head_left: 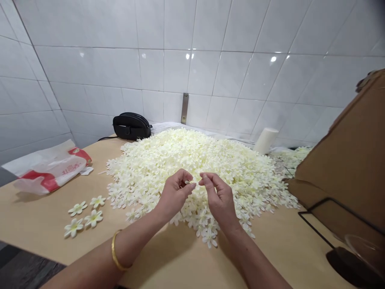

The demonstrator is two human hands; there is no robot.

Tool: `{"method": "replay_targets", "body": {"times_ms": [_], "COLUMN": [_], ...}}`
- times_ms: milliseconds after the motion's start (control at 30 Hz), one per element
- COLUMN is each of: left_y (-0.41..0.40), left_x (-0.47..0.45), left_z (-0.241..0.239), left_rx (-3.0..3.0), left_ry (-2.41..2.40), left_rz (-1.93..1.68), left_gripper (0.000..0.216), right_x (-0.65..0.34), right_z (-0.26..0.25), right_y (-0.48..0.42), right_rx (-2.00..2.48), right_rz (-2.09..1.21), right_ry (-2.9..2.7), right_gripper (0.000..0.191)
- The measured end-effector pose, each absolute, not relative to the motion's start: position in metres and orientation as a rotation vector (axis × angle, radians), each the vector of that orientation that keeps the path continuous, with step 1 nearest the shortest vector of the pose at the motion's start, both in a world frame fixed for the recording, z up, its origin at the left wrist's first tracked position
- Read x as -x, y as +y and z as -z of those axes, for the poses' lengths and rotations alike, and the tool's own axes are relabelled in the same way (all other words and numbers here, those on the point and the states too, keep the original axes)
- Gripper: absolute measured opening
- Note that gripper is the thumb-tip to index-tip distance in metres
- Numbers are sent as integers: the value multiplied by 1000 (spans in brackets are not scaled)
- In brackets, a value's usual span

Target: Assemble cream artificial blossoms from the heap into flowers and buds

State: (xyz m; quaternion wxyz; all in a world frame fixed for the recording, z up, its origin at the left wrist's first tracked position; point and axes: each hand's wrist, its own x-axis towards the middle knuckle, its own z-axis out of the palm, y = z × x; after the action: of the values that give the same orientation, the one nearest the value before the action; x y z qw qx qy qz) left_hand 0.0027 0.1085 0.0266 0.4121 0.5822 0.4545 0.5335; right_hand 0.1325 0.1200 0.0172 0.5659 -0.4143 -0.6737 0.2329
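Both hands [197, 192] raised, fingertips pinching one flower [192, 184]

Both hands raised, left [174, 190], right [218, 194], fingertips pinched together.

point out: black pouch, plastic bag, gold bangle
black pouch [131, 126], head view, middle of its front face
plastic bag [51, 170], head view, centre of its red-and-white print
gold bangle [115, 253], head view, outer edge of the band on the left wrist

We cannot make out the small white piece [192, 183] pinched between our fingers [189, 187]. At 3 o'clock, the cardboard box [349, 160] is cut by the frame edge; at 5 o'clock, the glass rim [365, 251] too.
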Motion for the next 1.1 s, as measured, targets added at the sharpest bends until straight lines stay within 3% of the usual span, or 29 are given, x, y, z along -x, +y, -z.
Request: {"method": "replay_targets", "body": {"times_ms": [400, 633, 967, 1100], "left_y": [112, 107, 109, 110], "left_x": [3, 4, 4, 4], "left_z": [-15, -19, -21, -19], "left_rx": [-1260, -1318, -1323, -1256], "left_ry": [1060, 1099, 1029, 960], "left_rz": [-1380, -1348, -1388, -1402], "left_gripper": [19, 11, 12, 24], "right_x": [-125, -126, -126, -126], "right_z": [-9, -12, -15, -11], "right_y": [122, 121, 120, 122], "right_rx": [953, 982, 974, 964], "right_rz": [-593, -553, -738, -870], "right_ry": [-1681, -1661, -1665, -1633], "right_gripper": [14, 15, 21, 19]}}
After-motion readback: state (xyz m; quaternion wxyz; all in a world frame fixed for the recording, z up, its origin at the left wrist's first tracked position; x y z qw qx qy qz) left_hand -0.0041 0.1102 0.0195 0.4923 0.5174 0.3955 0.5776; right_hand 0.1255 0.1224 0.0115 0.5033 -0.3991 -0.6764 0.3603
